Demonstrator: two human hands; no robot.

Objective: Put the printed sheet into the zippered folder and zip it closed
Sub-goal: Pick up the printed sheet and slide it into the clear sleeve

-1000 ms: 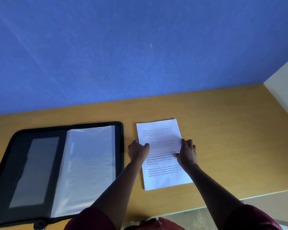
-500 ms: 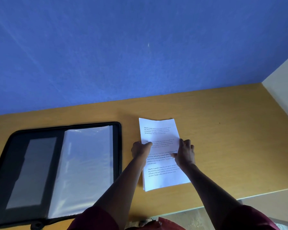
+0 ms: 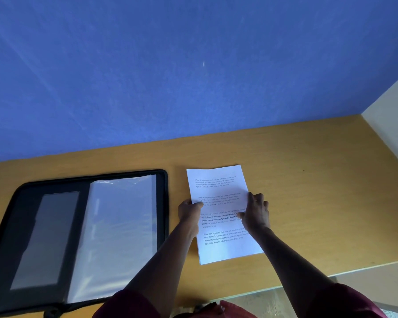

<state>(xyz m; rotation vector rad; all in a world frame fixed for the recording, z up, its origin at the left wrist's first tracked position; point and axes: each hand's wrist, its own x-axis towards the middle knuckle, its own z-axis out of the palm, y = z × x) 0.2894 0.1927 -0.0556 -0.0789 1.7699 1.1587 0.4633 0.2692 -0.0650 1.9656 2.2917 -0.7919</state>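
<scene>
Lying on the wooden desk (image 3: 308, 180), the printed sheet (image 3: 218, 187) has its long axis pointing away from the person. The left hand (image 3: 190, 213) and right hand (image 3: 255, 214) pinch its two long edges. The open zippered folder (image 3: 163, 203) waits just beside it, on the left hand's side.

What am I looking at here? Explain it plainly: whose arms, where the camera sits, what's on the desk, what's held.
No machine here: the arms are a person's, filmed by one wide-angle camera worn on their head, looking down. On the wooden desk lies an open black zippered folder with clear sleeves inside. To its right, the left hand and right hand each grip a side edge of the printed sheet. A blue wall stands behind the desk.
</scene>
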